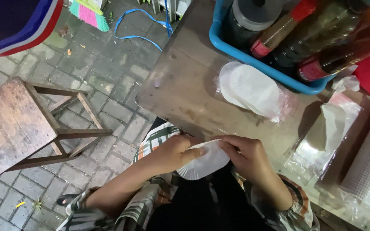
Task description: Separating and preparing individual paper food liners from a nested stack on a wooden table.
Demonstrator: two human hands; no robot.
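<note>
1. Grey paving stones lie under a worn wooden table, and the person sits at its near edge, over a patterned garment.
2. Nearest, both hands hold one white paper plate just off that edge: the left hand pinches its left rim, while the right hand curls its fingers over the right rim.
3. To handle it well, I judge a light pinch at the fluted rim best, thumbs sliding to part thin layers without creasing them.
4. Farther on the table lies a stack of paper plates in clear wrap.
5. Beyond stands a blue tub of sauce bottles.
6. Left, on the paving, stands a wooden stool.
</note>
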